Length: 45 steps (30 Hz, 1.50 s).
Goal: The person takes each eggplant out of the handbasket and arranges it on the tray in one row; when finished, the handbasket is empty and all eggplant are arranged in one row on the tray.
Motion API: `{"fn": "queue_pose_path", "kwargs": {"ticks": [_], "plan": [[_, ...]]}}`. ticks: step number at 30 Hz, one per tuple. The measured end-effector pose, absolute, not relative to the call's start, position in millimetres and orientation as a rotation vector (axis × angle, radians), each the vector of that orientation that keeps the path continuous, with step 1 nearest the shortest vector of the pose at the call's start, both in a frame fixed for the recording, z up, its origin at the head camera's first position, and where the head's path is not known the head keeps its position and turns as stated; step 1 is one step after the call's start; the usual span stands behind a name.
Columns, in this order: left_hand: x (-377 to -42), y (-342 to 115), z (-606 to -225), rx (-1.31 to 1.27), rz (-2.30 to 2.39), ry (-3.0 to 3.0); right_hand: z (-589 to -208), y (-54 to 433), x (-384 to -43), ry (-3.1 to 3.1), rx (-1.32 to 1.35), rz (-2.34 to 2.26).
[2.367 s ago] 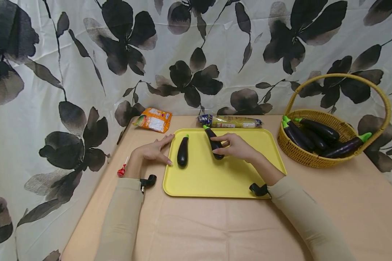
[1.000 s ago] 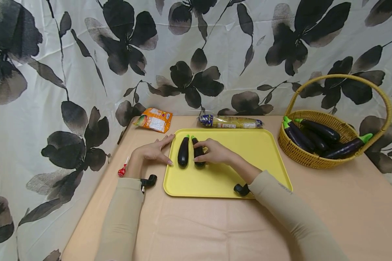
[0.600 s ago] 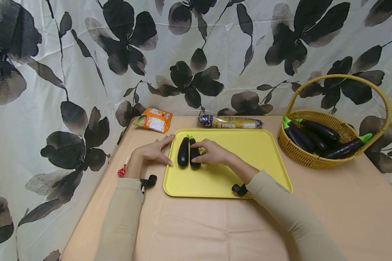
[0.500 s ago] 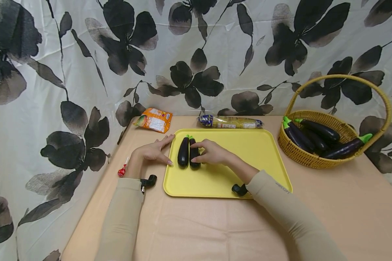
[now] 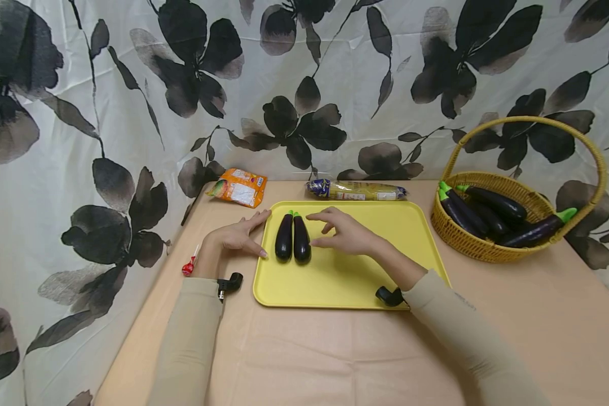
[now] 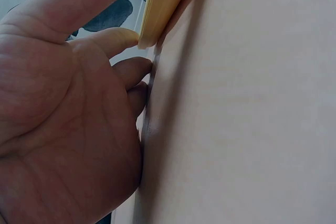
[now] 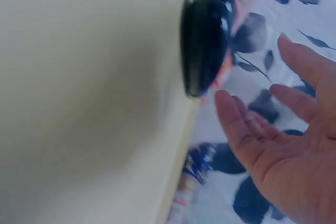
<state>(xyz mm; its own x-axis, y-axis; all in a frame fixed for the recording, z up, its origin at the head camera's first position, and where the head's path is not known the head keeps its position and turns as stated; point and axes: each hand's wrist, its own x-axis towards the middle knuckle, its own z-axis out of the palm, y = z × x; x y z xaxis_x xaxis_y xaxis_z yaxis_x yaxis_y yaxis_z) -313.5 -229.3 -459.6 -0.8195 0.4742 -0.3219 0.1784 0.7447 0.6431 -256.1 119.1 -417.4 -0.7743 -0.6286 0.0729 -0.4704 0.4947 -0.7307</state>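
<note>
Two dark eggplants lie side by side on the left part of a yellow tray [image 5: 375,282], green stems toward the back: a left eggplant [image 5: 283,239] and a right eggplant [image 5: 301,241]. My right hand [image 5: 347,232] hovers over the tray just right of the pair, fingers spread and holding nothing. In the right wrist view, an eggplant [image 7: 206,40] stands apart from the fingertips [image 7: 223,100]. My left hand [image 5: 238,234] rests at the tray's left edge with fingers extended. The left wrist view shows its fingertips against the tray rim [image 6: 163,9].
A wicker basket [image 5: 467,245] with a tall handle holds several eggplants at the right. Behind the tray lie an orange snack bag [image 5: 241,188] and a long yellow-and-blue packet [image 5: 357,190]. A red lollipop [image 5: 188,266] lies left of my left wrist. Floral cloth hangs behind.
My right hand set the second eggplant down left, close beside the first, then released it and drew back to the right with its fingers opened. My left hand stayed at the tray edge.
</note>
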Motion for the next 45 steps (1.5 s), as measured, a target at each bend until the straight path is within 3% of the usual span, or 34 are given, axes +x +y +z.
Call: {"fn": "queue_pose_path", "kwargs": {"ticks": [16, 30, 45], "plan": [[-314, -230, -459, 0.509, 0.847, 2.473, -394, 199, -233, 2.792, -1.093, -1.375], [-312, -229, -458, 0.506, 0.857, 2.465, -392, 263, -242, 2.915, -0.749, -1.513], [-312, -230, -458, 0.494, 0.871, 2.453, -405, 346, -248, 3.119, -0.289, -1.342]]}}
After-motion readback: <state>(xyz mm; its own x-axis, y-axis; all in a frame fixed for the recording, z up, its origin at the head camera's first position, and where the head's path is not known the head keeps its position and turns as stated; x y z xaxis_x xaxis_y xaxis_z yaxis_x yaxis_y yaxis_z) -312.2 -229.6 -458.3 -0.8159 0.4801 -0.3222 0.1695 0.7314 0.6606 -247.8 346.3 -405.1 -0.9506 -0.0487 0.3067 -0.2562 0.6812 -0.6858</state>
